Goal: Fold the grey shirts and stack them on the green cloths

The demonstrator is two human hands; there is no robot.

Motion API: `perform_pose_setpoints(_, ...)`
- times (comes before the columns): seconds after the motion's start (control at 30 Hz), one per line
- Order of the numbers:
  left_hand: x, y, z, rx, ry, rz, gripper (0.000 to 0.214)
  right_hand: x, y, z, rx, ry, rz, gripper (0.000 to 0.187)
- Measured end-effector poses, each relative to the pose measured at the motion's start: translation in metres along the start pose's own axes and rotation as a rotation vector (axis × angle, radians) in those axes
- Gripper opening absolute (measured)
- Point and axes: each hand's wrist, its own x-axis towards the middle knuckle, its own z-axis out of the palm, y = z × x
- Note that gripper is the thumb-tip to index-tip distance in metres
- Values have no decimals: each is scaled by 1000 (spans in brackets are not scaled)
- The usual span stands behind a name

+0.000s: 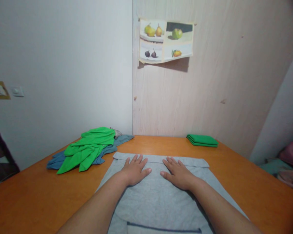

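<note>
A light grey cloth garment (158, 201) lies spread flat on the orange table, its far edge showing a hem-like band. Near the bottom of the view a dark line with short ends crosses it. My left hand (136, 170) rests palm down on the garment, left of its middle, fingers spread towards the band. To the right, my right hand (178, 172) also lies flat on the cloth, its fingers stretched out and touching the band. Neither hand grips anything. The garment's near end runs out of view, and my forearms cover parts of its sides.
On the orange table (39, 195), a loose heap of bright green cloth (90, 146) lies over blue-grey cloth (56, 161) at the left. A folded green cloth (202, 140) sits at the back right. Behind the table stands a wall with fruit pictures (166, 40).
</note>
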Motion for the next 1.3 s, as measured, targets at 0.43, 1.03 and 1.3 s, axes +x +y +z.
perform_pose_setpoints(0.43,0,-2,1,-22,-1,13,86,9,46,11,-100,104,314,89)
perform_pose_setpoints(1.03,-3,0,-2,-33,-12,6,85,8,83,7,-136,201,455,84)
perform_pose_setpoints(1.3,-3,0,0,-61,1,6,85,8,110,9,-148,234,549,83)
